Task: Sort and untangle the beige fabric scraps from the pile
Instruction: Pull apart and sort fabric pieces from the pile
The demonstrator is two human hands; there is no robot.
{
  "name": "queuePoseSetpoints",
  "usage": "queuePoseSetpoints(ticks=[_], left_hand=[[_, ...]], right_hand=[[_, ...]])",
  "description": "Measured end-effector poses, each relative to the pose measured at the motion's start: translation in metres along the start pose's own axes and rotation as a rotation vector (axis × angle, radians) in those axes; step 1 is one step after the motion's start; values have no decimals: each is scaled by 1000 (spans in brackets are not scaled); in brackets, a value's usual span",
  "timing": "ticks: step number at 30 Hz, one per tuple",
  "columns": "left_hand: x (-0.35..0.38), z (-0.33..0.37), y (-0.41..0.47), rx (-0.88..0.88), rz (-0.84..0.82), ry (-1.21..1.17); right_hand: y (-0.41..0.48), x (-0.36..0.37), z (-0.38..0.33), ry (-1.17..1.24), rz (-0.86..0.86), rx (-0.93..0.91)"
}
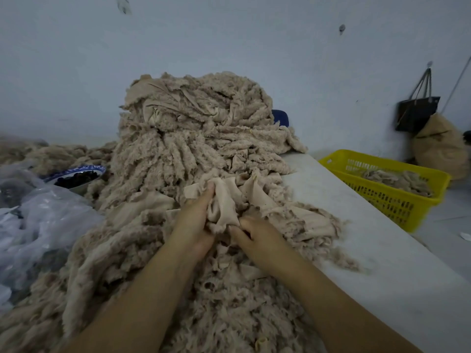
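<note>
A tall pile of fluffy beige fabric scraps (193,138) covers the middle of the white table (382,250) and spreads toward me. At its near foot, my left hand (196,220) grips a bunch of smooth beige scraps (224,202), its fingers curled round the bunch from the left. My right hand (257,235) pinches the lower edge of the same bunch from the right. Both forearms reach in from the bottom edge over loose fuzzy scraps.
A yellow plastic basket (397,200) with some beige scraps stands at the right beyond the table edge. A blue-rimmed bowl (76,175) of dark pieces and crumpled clear plastic bags (38,220) lie at the left. A dark bag (418,110) hangs on the wall above a stuffed sack (441,146).
</note>
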State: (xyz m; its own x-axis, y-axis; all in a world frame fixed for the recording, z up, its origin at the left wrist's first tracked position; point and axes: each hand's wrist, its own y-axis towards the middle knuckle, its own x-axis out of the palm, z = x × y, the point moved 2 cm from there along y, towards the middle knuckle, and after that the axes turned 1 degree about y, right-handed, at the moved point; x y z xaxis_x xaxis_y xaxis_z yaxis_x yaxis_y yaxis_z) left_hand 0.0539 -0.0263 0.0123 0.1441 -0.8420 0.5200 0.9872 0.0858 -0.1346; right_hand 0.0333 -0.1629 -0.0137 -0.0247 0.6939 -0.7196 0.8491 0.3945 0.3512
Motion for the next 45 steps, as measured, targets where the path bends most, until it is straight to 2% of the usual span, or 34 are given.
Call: queuePoseSetpoints(ticks=[4,7,10,12,14,16,18,19,21,24,26,29,32,36,41,45], left_hand=[[-12,9,4,-77,40,-135],[-28,22,6,-62,93,-216],[-25,17,2,-60,-5,-39],[-11,6,-5,-68,-162,115],[3,-4,-14,-97,-304,236],[8,-13,-19,-126,-379,374],[8,-18,-21,-168,-434,518],[7,-18,-22,-186,-443,569],[6,-15,-23,-199,-437,647],[2,-12,-15,-198,-390,529],[-2,-10,-11,-252,-340,439],[-7,-10,-6,-350,-293,283],[-10,-7,-1,-349,-197,170],[-16,-4,4,-275,-98,23],[-15,-5,6,-212,-124,-16],[-3,-12,-4,-166,-218,148]], right_hand=[[-7,-10,6,148,-31,92],[-9,-22,11,320,102,208],[-8,-21,18,527,141,277],[-5,-15,18,534,80,314],[-5,-11,19,708,47,403],[-5,-13,19,925,2,362],[-5,-15,20,1032,22,346],[-5,-17,19,1013,81,365],[-4,-20,20,820,212,350],[-4,-23,12,535,278,209],[-4,-20,2,446,198,102],[-5,-4,-13,408,-65,-16],[-7,4,-11,455,-182,16],[-6,-4,9,651,-31,272],[-4,-5,14,778,41,345],[0,-5,10,870,93,343]])
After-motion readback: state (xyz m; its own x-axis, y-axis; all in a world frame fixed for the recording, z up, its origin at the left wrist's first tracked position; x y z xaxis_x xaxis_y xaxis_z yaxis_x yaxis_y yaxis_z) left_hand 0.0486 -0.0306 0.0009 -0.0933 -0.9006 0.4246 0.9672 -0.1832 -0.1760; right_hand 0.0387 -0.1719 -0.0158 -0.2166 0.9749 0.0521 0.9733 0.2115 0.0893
